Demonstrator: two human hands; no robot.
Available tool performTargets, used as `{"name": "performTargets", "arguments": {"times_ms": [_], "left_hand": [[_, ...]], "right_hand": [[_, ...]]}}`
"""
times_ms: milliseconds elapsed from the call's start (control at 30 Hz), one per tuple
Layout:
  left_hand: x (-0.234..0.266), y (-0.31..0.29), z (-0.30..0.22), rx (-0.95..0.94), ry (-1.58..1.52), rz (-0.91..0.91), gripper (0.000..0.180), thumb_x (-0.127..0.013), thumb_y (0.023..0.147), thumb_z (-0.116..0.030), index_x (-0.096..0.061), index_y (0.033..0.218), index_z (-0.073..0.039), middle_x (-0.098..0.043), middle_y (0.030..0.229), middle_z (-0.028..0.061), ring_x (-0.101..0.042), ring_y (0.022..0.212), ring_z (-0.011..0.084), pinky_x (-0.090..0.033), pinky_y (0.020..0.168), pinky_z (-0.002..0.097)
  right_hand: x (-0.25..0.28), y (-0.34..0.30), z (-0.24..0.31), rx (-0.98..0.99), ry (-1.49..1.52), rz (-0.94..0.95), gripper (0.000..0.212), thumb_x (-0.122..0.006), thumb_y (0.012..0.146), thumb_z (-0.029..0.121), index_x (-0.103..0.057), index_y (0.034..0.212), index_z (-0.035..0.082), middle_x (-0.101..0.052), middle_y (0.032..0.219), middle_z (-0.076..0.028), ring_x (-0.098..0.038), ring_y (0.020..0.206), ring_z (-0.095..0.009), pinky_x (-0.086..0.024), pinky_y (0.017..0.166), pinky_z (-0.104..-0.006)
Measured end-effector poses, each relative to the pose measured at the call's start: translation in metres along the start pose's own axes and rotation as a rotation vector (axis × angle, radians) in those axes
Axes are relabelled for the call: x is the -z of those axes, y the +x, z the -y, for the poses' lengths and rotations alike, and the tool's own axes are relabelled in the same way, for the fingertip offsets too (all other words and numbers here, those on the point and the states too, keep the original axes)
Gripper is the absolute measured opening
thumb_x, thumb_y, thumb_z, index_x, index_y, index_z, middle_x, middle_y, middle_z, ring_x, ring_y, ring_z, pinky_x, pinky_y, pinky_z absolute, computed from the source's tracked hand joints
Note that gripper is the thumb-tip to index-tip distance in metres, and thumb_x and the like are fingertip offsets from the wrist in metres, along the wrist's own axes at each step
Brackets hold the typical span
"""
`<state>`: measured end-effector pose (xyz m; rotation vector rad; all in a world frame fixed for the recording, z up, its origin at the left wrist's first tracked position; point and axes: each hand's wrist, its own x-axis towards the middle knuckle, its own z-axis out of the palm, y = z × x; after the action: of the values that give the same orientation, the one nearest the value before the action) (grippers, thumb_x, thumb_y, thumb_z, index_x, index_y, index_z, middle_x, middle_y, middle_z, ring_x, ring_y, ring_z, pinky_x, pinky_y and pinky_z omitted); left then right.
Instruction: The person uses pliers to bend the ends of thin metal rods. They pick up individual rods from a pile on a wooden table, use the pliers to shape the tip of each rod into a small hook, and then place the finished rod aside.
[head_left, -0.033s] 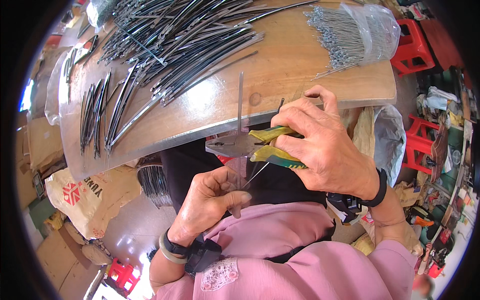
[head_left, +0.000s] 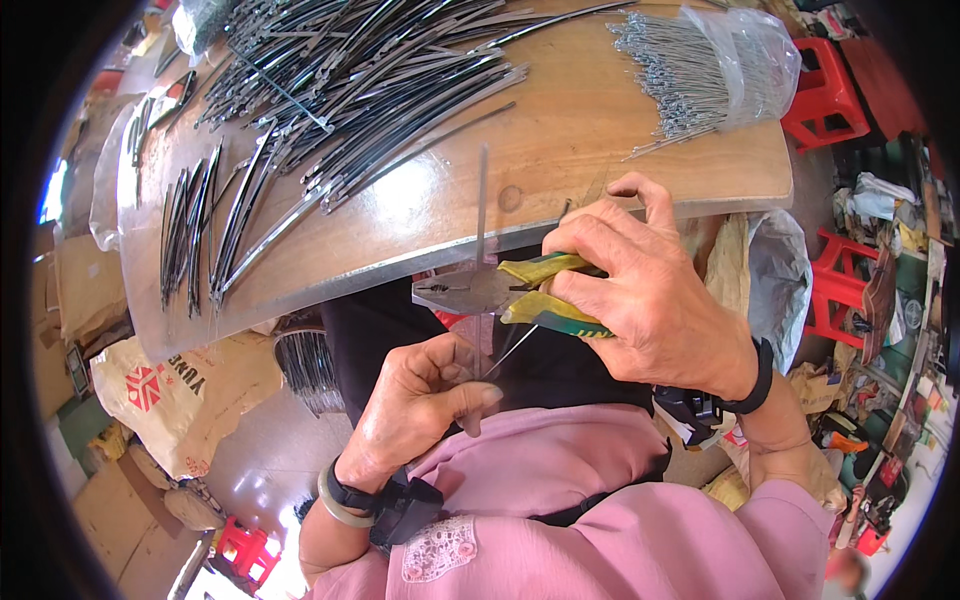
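Observation:
My right hand (head_left: 645, 290) is closed around the handles of a pair of pliers (head_left: 465, 291) with yellow and green grips. The steel jaws point left, just off the table's front edge. Below and left of them, my left hand (head_left: 415, 395) is closed, thumb and fingers pinching the lower end of a thin flat strip (head_left: 482, 205). That strip rises past the pliers' jaws and looks faint and blurred. A thin wire (head_left: 515, 348) slants from the left fingertips up toward the pliers' handles. Whether the jaws grip the strip, I cannot tell.
On the wooden table (head_left: 560, 110) lies a heap of dark narrow strips (head_left: 350, 90), with a smaller group at its left. A bundle of thin metal rods (head_left: 680, 80) in clear plastic sits at the far right. Red stools (head_left: 825, 100) stand right; a paper sack (head_left: 190, 400) lies lower left.

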<state>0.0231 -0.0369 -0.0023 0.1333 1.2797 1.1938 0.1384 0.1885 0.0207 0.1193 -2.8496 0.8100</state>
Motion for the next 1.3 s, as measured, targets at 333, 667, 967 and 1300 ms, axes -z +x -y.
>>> {"name": "performTargets", "arguments": {"times_ms": [333,667,967,1300], "left_hand": [[-0.003,0.005,0.001,0.022,0.011,0.032,0.013,-0.065,0.085,0.008,-0.06,0.097,0.005,-0.064,0.078,0.007,-0.062,0.066,0.0114,-0.05,0.059,0.024],[0.01,0.008,-0.04,0.03,0.038,0.052,0.028,-0.062,0.088,0.003,-0.065,0.115,0.003,-0.067,0.096,0.0047,-0.062,0.091,0.0122,-0.049,0.084,0.0251],[-0.007,0.012,-0.002,0.075,-0.279,0.064,0.019,-0.061,0.096,-0.02,-0.061,0.103,-0.002,-0.058,0.072,0.0007,-0.048,0.048,0.0061,-0.035,0.041,0.022],[-0.018,0.0,-0.021,-0.387,-0.29,-0.19,0.012,-0.059,0.097,-0.01,-0.058,0.098,0.002,-0.051,0.062,0.0017,-0.038,0.045,0.0051,-0.027,0.041,0.0199]], "right_hand": [[-0.007,-0.009,-0.005,-0.016,0.05,-0.007,0.023,-0.067,0.057,0.003,-0.062,0.08,0.002,-0.058,0.098,-0.011,-0.057,0.091,-0.029,-0.036,0.091,-0.0482],[-0.003,0.001,0.013,0.038,0.07,-0.071,0.028,-0.065,0.052,0.002,-0.063,0.08,0.002,-0.058,0.096,-0.01,-0.054,0.084,-0.029,-0.039,0.085,-0.0476],[-0.006,0.009,0.015,0.073,-0.002,-0.144,0.019,-0.068,0.059,0.016,-0.063,0.075,0.006,-0.06,0.102,-0.008,-0.057,0.094,-0.026,-0.035,0.09,-0.0498],[-0.005,-0.021,0.014,-0.229,0.41,-0.014,0.04,-0.08,0.062,0.007,-0.068,0.099,0.0,-0.06,0.114,-0.015,-0.061,0.096,-0.031,-0.049,0.082,-0.0389]]}}
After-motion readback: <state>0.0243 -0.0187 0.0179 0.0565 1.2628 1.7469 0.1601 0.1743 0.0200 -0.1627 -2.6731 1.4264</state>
